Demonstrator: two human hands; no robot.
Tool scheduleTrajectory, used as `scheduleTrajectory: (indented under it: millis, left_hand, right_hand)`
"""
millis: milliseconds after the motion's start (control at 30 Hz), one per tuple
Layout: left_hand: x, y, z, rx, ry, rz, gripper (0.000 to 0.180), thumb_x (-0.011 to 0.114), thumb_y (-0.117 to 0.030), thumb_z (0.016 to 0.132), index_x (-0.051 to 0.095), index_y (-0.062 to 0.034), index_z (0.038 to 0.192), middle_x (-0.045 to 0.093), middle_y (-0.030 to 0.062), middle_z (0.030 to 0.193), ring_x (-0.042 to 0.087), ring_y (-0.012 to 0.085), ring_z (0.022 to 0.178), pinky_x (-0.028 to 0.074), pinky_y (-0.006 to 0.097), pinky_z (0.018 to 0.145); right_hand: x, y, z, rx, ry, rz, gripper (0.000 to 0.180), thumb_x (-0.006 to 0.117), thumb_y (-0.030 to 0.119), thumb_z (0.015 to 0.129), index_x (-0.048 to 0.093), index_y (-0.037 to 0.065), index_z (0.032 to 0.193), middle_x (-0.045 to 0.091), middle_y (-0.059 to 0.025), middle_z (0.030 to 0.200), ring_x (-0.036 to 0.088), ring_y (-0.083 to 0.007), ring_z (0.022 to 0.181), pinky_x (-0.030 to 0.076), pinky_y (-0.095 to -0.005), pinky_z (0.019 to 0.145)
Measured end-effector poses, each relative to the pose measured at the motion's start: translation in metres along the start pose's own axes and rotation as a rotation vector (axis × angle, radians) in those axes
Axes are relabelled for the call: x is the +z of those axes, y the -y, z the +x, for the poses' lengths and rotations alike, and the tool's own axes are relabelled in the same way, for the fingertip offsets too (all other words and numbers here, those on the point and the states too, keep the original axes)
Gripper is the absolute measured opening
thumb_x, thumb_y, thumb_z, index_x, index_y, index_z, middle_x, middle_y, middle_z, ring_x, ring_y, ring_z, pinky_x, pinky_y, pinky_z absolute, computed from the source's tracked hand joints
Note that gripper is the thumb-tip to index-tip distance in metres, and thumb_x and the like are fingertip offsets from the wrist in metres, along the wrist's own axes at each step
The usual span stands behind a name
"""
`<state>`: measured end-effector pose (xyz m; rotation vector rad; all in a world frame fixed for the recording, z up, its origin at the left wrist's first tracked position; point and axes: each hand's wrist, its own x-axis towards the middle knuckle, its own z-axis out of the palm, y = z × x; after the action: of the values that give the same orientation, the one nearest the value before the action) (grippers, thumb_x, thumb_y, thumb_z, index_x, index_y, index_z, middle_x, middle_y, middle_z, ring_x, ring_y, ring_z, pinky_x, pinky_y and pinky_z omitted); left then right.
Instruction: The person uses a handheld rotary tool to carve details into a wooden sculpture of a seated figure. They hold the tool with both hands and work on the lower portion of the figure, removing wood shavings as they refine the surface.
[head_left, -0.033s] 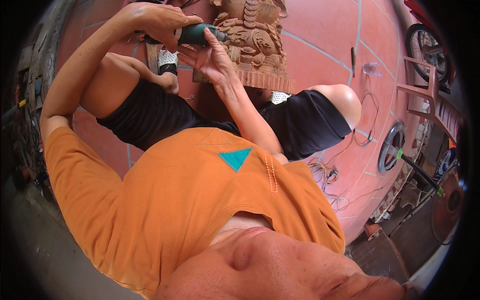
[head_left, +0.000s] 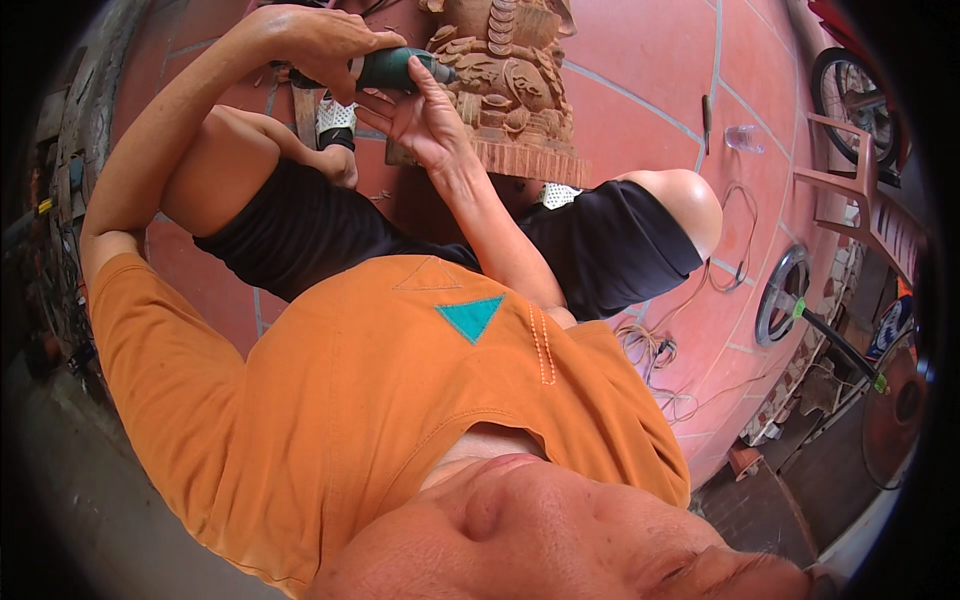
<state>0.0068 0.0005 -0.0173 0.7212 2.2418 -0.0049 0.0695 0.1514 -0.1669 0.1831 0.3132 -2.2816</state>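
My left hand (head_left: 322, 48) is wrapped round the back part of a green handheld rotary tool (head_left: 388, 70), which lies about level. From below, my right hand (head_left: 425, 128) steadies the front part, its thumb pressed along the casing and its other fingers stretched out underneath. The dark tip of the tool points right, at a carved wooden sculpture (head_left: 510, 85) standing between my legs. Whether the tip touches the wood I cannot tell. Layered relief covers the sculpture above a ribbed base (head_left: 535, 162), and its top runs out of view.
On the red tile floor (head_left: 640, 60) lie a dark slim tool (head_left: 706, 125), a clear plastic cup (head_left: 745, 138) and tangled cables (head_left: 660, 345). To the right stand a pink plastic chair (head_left: 865, 185), a spoked wheel (head_left: 850, 100) and a round metal ring (head_left: 783, 295) with a pole.
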Motion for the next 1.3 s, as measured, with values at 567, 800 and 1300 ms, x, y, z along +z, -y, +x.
scheduleTrajectory:
  millis: [567,800,1300]
  left_hand:
    - [-0.013,-0.009,-0.005,-0.034,0.066,0.002,0.092,0.073,-0.023,0.066,0.027,-0.0118,0.146,0.066,0.0179,0.092,0.062,0.0343,0.091,0.047,0.041,0.085]
    - [0.0,0.003,-0.001,0.03,-0.036,0.127,0.09,0.072,-0.023,0.065,0.029,-0.0104,0.144,0.067,0.0189,0.09,0.066,0.033,0.084,0.051,0.039,0.081]
    - [-0.005,-0.003,-0.006,-0.006,-0.008,0.063,0.087,0.072,-0.017,0.065,0.031,-0.0137,0.142,0.067,0.0152,0.074,0.067,0.0299,0.071,0.054,0.037,0.069]
  right_hand:
    - [0.007,0.003,0.0,-0.004,-0.021,-0.063,0.062,0.065,0.047,0.087,0.045,0.007,0.13,0.058,-0.0161,0.121,0.057,-0.0379,0.113,0.047,-0.0517,0.097]
    - [0.001,0.002,0.002,0.018,0.008,0.002,0.052,0.063,0.042,0.089,0.048,0.009,0.127,0.058,-0.0188,0.123,0.055,-0.0397,0.117,0.043,-0.0548,0.1]
    - [0.0,-0.001,0.006,0.021,0.02,0.017,0.05,0.062,0.041,0.09,0.05,0.008,0.125,0.06,-0.0181,0.121,0.055,-0.0386,0.116,0.042,-0.0543,0.101]
